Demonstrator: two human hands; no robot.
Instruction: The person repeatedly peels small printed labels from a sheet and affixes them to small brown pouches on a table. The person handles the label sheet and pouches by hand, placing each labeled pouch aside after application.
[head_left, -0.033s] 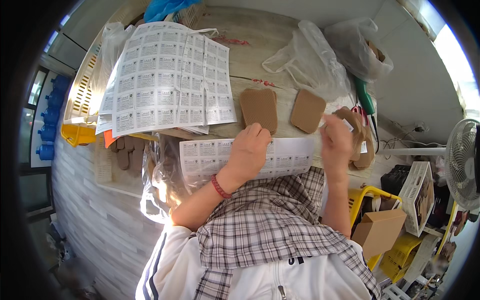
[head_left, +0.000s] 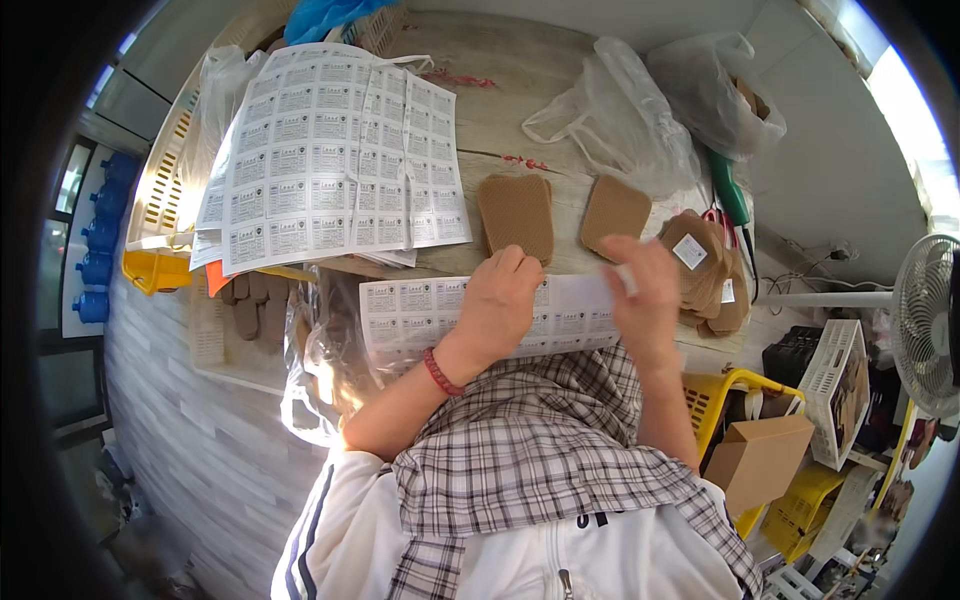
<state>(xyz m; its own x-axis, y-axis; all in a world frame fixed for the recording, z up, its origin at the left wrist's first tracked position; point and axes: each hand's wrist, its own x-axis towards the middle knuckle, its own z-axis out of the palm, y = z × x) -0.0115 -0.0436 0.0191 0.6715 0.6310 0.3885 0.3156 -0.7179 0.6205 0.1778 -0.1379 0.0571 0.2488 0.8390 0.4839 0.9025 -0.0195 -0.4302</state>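
Note:
My left hand (head_left: 500,300) presses down on a long strip of white printed labels (head_left: 410,305) that lies along the near edge of the wooden table (head_left: 520,75), its fingers curled over the strip's far edge. My right hand (head_left: 645,290) is raised just above the strip's right end and pinches a small white label (head_left: 625,278) between its fingertips. Two brown textured pads (head_left: 517,213) (head_left: 614,210) lie flat just beyond my hands. To the right is a heap of the same brown pads (head_left: 712,275), the top one bearing a white label.
Large sheets of printed labels (head_left: 330,150) cover the table's left part. Crumpled clear plastic bags (head_left: 625,115) lie at the back right, beside green-handled scissors (head_left: 732,200). A fan (head_left: 930,320), a cardboard box (head_left: 760,455), white and yellow baskets stand to the right.

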